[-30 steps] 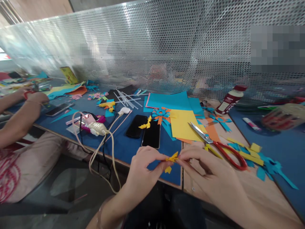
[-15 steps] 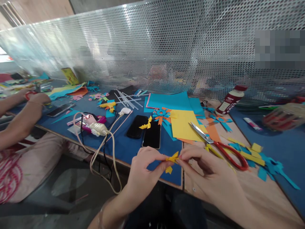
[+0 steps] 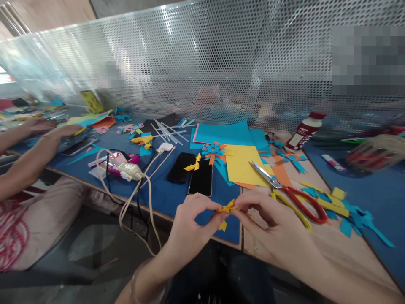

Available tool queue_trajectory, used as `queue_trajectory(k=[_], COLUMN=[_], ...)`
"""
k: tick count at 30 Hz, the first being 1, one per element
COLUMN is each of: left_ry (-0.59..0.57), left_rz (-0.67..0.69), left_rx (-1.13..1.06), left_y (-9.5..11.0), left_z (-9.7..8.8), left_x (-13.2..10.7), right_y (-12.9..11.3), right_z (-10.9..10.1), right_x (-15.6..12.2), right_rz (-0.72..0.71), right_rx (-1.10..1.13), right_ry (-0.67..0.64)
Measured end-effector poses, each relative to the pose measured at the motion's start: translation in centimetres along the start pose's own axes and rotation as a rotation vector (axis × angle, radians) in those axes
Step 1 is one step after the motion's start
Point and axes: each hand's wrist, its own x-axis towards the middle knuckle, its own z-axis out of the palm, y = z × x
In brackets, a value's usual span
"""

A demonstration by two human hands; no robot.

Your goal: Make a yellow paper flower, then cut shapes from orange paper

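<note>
A small folded yellow paper strip [image 3: 226, 207] is pinched between both hands above the front edge of the table. My left hand [image 3: 193, 219] grips its left end between thumb and forefinger. At its right end, my right hand [image 3: 268, 219] is closed on it with thumb and fingertips. A yellow tail of paper [image 3: 222, 226] hangs below. Beyond the hands, another folded yellow paper piece [image 3: 193, 163] lies across two dark phones [image 3: 200, 180]. Scissors with red handles [image 3: 289, 192] rest right of my right hand, with a second, yellow handle beside them.
Blue paper [image 3: 221, 132] and yellow paper [image 3: 245, 164] lie behind the hands near a blue-orange paper flower [image 3: 212, 151]. A glue gun [image 3: 144, 141], tangled cables [image 3: 150, 190], a bottle [image 3: 305, 131] and paper scraps [image 3: 357, 217] are around. A co-worker's arms [image 3: 31, 164] are at left.
My right fingertips have shifted slightly on the yellow strip, whose raised tip now sits lower. At left, the co-worker's hands have moved apart, and the red-handled tool there is no longer seen.
</note>
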Motion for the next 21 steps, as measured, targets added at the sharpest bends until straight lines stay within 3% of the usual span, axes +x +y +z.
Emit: queue_trajectory(k=[7, 21], left_ry=[-0.065, -0.114], left_rz=[-0.217, -0.186], left_rx=[-0.139, -0.046], left_y=[-0.80, -0.62], left_z=[-0.24, -0.16], left_x=[0.46, 0.60], right_y=[0.57, 0.40], right_z=[-0.76, -0.09], right_x=[0.21, 0.26], right_rz=[0.074, 0.143], right_rx=[0.035, 0.058], right_ry=[-0.070, -0.078])
